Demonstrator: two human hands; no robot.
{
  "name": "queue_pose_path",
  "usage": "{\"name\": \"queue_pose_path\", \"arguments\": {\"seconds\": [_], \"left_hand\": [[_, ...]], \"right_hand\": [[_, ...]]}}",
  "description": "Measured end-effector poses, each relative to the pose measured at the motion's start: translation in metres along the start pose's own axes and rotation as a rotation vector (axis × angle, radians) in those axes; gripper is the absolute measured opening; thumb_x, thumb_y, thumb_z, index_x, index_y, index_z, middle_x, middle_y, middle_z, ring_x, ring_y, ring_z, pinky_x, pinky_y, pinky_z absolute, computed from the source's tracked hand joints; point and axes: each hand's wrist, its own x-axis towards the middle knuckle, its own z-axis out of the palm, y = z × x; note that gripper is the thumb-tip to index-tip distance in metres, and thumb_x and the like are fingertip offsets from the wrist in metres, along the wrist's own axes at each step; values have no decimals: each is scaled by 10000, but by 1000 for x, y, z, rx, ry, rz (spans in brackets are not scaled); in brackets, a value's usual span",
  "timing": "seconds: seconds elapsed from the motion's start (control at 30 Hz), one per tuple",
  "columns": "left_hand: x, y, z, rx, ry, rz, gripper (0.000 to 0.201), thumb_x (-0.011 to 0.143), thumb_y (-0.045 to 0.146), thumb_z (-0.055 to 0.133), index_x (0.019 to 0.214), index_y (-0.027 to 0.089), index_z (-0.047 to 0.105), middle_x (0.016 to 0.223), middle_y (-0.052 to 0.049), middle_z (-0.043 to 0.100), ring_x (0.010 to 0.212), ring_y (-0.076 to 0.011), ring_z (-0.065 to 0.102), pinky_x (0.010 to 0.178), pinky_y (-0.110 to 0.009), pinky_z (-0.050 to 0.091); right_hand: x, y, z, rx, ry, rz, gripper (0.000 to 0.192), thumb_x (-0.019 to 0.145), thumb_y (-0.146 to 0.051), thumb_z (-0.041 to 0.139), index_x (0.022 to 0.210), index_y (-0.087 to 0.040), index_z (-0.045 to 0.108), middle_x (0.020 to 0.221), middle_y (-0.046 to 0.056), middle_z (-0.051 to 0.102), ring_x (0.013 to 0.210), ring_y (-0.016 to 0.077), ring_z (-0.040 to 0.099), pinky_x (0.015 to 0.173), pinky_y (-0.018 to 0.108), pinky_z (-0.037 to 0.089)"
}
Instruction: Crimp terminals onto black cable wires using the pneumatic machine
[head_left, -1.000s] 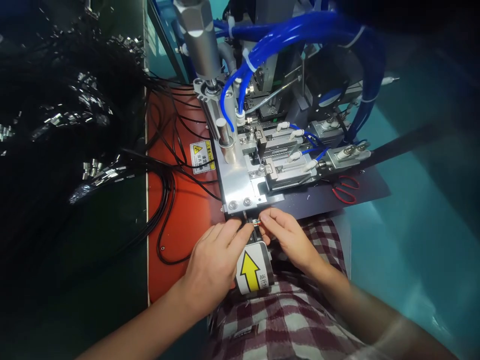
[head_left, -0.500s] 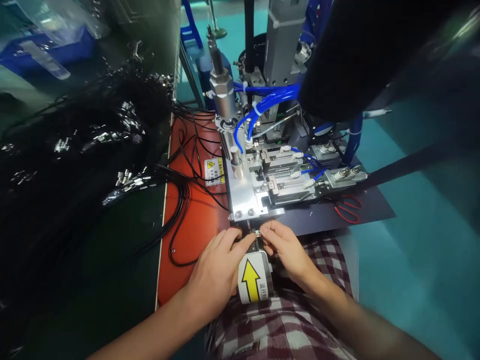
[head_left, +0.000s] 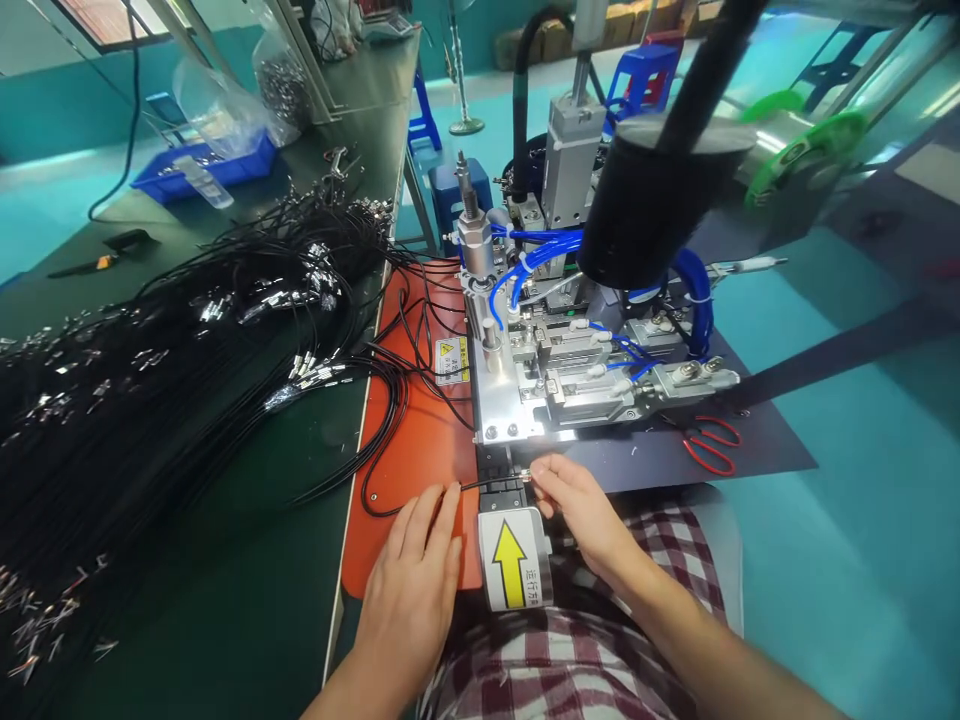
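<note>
A black cable (head_left: 487, 483) runs across the dark track at the machine's front, over the orange plate (head_left: 420, 430). My right hand (head_left: 577, 500) pinches its silvery end (head_left: 525, 475) between thumb and fingertips, just right of the track. On the plate's front part lies my left hand (head_left: 416, 565), fingers stretched out and thumb apart. Its fingertips touch or rest by the cable; whether they press on it I cannot tell. Between the hands sits a white label with a yellow arrow (head_left: 510, 560). The metal machine (head_left: 499, 405) rises directly beyond my hands.
Bundles of black cables (head_left: 187, 300) with metal ends cover much of the green table (head_left: 247, 560) at left. A blue tray (head_left: 206, 170) stands farther back. Red-handled scissors (head_left: 712, 445) lie right of the machine. A black cylinder (head_left: 637, 200) hangs above it.
My left hand has drawn back leftward from the track onto the orange plate, uncovering the cable. The right hand still pinches the cable's end. The head view has tilted up, showing more background.
</note>
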Motion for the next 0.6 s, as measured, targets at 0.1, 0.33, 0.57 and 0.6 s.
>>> {"name": "queue_pose_path", "arguments": {"seconds": [0.1,0.33,0.57,0.6], "left_hand": [[-1,-1,0,50,11,14,464,947,239,345,1410,203,363,1310,-84,538,1162,-268,511,830,-366,547],[-1,-1,1,75,72,28,541,943,218,343,1473,225,232,1294,-73,555,1150,-255,523,782,-324,565],[-1,-3,11,-22,28,-32,566,940,242,351,1481,281,185,1365,-50,506,1209,-259,494,890,-375,527],[3,-5,12,-53,26,-43,560,941,251,345,1480,274,193,1386,-53,486,1232,-261,475,939,-392,499]], "right_hand": [[-1,9,-8,-7,12,-4,401,800,-558,579,672,-184,513,597,-41,472,507,102,392,525,248,328],[-14,26,-33,20,162,-8,386,863,-554,500,780,-181,557,623,-36,439,519,99,352,493,241,276],[-28,28,-38,46,218,50,393,842,-557,535,723,-183,537,624,-32,434,522,98,331,492,237,269],[-29,31,-39,42,223,54,392,838,-560,537,728,-184,543,626,-32,436,524,100,332,495,237,275]]}}
